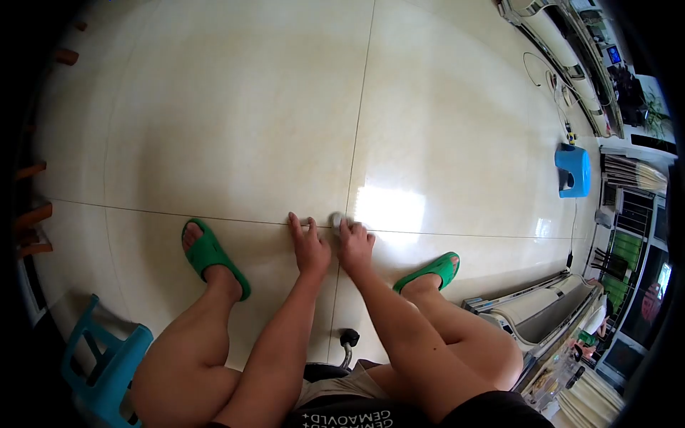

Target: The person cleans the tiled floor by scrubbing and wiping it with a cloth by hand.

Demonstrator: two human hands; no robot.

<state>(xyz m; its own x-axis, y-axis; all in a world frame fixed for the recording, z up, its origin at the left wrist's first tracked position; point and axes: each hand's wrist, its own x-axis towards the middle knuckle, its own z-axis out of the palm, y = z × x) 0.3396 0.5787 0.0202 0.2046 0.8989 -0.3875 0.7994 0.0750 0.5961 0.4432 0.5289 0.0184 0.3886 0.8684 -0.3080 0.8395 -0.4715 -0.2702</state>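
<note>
Low over the glossy tiled floor (pixel 235 157), my two hands are close together between my feet. My right hand (pixel 355 248) has its fingers curled around a small grey, roundish object (pixel 337 220), whose exact kind I cannot make out. Just left of it, my left hand (pixel 311 248) holds nothing. Its index finger and another finger stretch forward, apart from each other, near the dark tile seam. Both hands are at or just above the floor; contact is hard to tell.
Green slippers (pixel 207 250) are on my feet. A teal plastic stool (pixel 107 364) stands at the lower left, a blue stool (pixel 573 171) at the right. Below me is a black caster (pixel 349 337). Cables (pixel 553 82) and furniture line the right side; wooden legs (pixel 36 215) show at left.
</note>
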